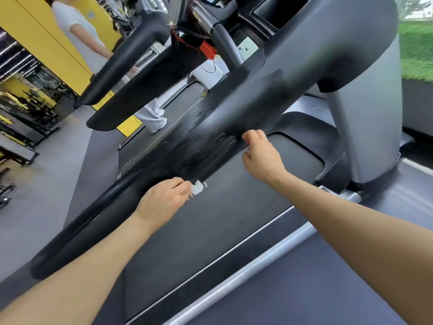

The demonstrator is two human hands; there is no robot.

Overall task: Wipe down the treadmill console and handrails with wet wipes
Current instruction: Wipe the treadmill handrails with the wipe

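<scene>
Left hand (164,200), just below centre frame: fingers curled in, pinching a small scrap of white wet wipe (197,187) that pokes out past the fingertips, right at the lower edge of the long black handrail (145,184). The wipe looks bunched, though it is too small and blurred to be sure how it is folded. Up and to the right, the right hand (261,156) has its fingers hooked over the edge of that same handrail, knuckles toward the camera, gripping the rail where it widens toward the console (304,55). Between the two hands the rail's black surface shows pale streaks and smears.

Out from the hands, both bare forearms run down to the bottom corners of the frame. Under them lies the dark treadmill belt (210,231), edged by a silver side rail (234,277) slanting toward the lower centre. The handrail runs diagonally from lower left to the grey console housing at upper right. At top centre, a red safety clip (207,50) hangs on a cord. A second black handrail (124,66) crosses the upper left, and behind it stands a person in a white shirt (75,26) against a yellow wall (30,31).
</scene>
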